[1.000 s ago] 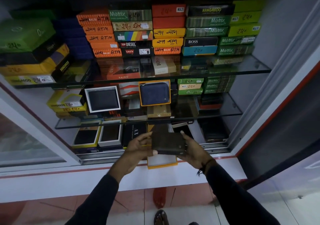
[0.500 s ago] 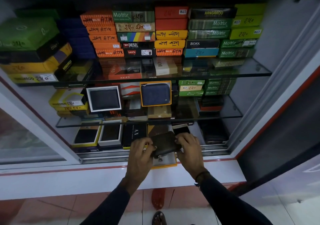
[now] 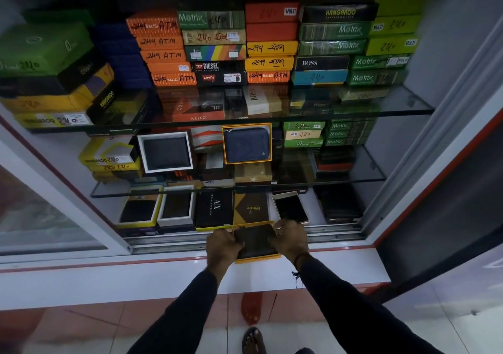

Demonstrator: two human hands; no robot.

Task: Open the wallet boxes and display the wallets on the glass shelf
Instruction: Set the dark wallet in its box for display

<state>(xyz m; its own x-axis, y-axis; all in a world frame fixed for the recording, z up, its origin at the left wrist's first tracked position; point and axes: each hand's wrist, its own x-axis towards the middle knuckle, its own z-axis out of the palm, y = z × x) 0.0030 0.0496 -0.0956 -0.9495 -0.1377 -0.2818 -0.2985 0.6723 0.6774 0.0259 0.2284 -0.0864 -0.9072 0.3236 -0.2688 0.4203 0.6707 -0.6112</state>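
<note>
A dark brown wallet (image 3: 255,240) lies in an open yellow-edged box (image 3: 258,259) on the cabinet's white sill. My left hand (image 3: 221,247) grips the wallet's left side and my right hand (image 3: 290,240) grips its right side. Just behind stands the box's brown lid (image 3: 251,208). On the middle glass shelf (image 3: 353,179) a blue zip wallet (image 3: 247,144) in an orange-edged box and a black wallet (image 3: 166,152) in a white box stand on display. Two more open boxes with dark wallets (image 3: 140,209) (image 3: 177,206) sit on the bottom level.
Stacks of shut wallet boxes (image 3: 215,46) fill the top glass shelf (image 3: 402,108). A black AX box (image 3: 215,209), a phone (image 3: 290,207) and a pile of dark wallets (image 3: 341,204) rest on the bottom level. The sliding-door track (image 3: 326,234) runs along the front.
Both hands have lowered the brown wallet from mid-air down into the yellow-edged box on the sill.
</note>
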